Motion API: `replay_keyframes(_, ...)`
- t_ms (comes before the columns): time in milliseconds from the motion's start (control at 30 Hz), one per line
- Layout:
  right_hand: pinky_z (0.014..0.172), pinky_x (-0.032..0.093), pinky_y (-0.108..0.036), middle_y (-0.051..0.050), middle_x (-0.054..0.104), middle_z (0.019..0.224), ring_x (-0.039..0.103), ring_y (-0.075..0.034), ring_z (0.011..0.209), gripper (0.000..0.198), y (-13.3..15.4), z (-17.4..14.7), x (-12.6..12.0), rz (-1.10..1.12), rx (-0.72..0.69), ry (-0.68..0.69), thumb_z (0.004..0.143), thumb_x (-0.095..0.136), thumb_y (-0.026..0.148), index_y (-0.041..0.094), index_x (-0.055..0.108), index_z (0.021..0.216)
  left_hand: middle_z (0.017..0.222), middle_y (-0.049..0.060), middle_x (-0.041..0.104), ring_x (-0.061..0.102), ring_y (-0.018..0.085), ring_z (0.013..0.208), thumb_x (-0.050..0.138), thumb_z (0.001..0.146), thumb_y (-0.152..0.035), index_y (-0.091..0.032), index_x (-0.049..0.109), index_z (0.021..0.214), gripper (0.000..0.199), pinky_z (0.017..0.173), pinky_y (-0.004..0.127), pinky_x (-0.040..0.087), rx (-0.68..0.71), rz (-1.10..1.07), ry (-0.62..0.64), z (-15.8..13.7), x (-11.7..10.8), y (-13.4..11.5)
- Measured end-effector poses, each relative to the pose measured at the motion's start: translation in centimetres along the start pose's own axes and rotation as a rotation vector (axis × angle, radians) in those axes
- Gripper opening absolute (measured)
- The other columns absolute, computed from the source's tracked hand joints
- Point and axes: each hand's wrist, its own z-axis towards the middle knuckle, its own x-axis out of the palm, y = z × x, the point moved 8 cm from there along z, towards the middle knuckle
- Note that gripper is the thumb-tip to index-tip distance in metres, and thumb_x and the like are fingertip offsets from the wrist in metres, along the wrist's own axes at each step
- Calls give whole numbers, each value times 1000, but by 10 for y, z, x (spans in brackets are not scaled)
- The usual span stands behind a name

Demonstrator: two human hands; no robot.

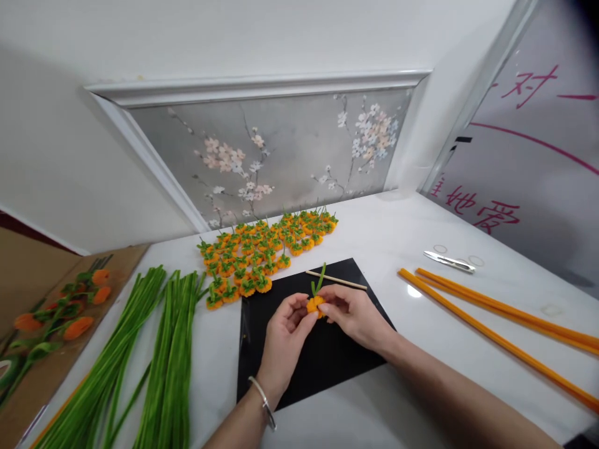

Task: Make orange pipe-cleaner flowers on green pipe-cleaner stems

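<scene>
Between both hands, over a black mat (299,368), is a small orange pipe-cleaner persimmon (315,304) with green pipe-cleaner ends sticking up from its top. My left hand (289,324) pinches it from the left with thumb and fingers. From the right, my right hand (353,313) grips it with the thumb on its front; some fingertips are hidden behind it. A thin wooden stick (337,279) lies on the mat just beyond my right hand.
Rows of finished orange-and-green pieces (253,259) stand at the back. Green pipe cleaners (173,355) lie left, beside a cardboard box (126,259) holding orange-fruited stems (77,327). Orange pipe cleaners (491,333) and silver scissors-like snips (449,262) lie right. A wall (262,37) borders the table.
</scene>
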Motion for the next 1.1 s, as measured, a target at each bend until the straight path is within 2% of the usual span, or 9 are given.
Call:
replay_keyframes(267,63,49,-25,-4,69,82,63,-16,71,11,19,-7,-3,-254,-158,-129,82,59,20,18,67,90,93,4,69,66,17,87,67,77,-25,-17,69,89,14,82,28,54,114,148,-27,-1,-4,-6)
replay_keyframes(400,60,47,-23,-4,68,80,61,-15,69,11,27,-9,-3,-310,-207,-135,84,58,20,19,69,87,98,4,67,64,17,92,67,78,-23,-20,71,89,13,82,26,53,177,202,-37,-4,-6,-11)
replay_keyframes(600,57,44,-22,-3,67,83,61,-14,69,14,26,-7,-3,-334,-155,-88,83,58,18,21,71,89,102,4,65,64,16,92,60,84,-20,-22,73,92,16,78,24,54,362,427,1,-9,-2,-25)
replay_keyframes(733,60,45,-23,-2,69,79,61,-14,67,10,15,-5,-4,-240,-60,-87,80,62,19,19,71,85,101,5,65,64,16,91,58,85,-18,-22,73,96,19,80,25,54,452,517,8,-11,2,-32)
replay_keyframes(867,58,45,-23,-1,68,72,61,-14,64,4,10,-4,-5,-205,-17,-92,76,65,20,18,69,78,101,4,66,64,16,91,57,86,-17,-24,73,99,22,80,25,54,458,521,9,-11,3,-33)
replay_keyframes(1100,63,47,-26,-2,70,75,63,-16,69,10,28,-6,-6,-270,-149,-67,79,61,16,20,69,73,99,4,67,65,18,89,60,84,-20,-25,75,94,19,79,26,54,378,463,9,-9,2,-30)
